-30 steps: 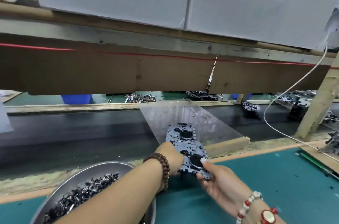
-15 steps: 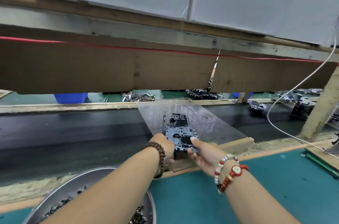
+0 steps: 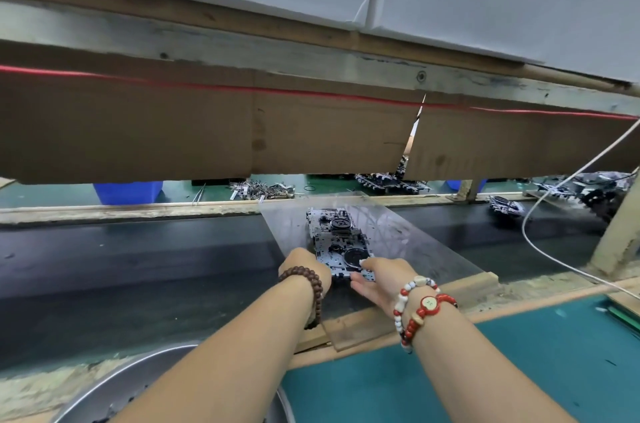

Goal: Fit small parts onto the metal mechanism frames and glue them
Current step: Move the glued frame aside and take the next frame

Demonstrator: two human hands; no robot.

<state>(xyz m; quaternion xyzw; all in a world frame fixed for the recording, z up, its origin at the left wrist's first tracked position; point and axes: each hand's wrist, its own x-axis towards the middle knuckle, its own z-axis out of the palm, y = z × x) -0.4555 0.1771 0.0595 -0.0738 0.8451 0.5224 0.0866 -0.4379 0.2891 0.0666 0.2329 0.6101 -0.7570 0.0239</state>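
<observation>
A metal mechanism frame (image 3: pixel 334 239) with two black round wheels lies on a clear plastic sheet (image 3: pixel 408 242) that spans the dark conveyor belt (image 3: pixel 138 260). My left hand (image 3: pixel 304 265), with a brown bead bracelet at the wrist, grips the frame's near left corner. My right hand (image 3: pixel 379 279), wearing a red and white bead bracelet, holds the near right edge with the thumb on top. Both arms are stretched forward over the belt.
A metal bowl (image 3: pixel 114 388) of small dark parts sits at the bottom left. The green mat (image 3: pixel 519 370) covers the near bench. Cardboard (image 3: pixel 242 131) hangs overhead. More frames (image 3: pixel 505 206), a blue bin (image 3: pixel 128 190) and a white cable (image 3: pixel 540 249) lie beyond and right.
Both hands have carried the frame forward from above the green mat onto the clear sheet over the belt. The view has tilted up, so less of the bowl shows.
</observation>
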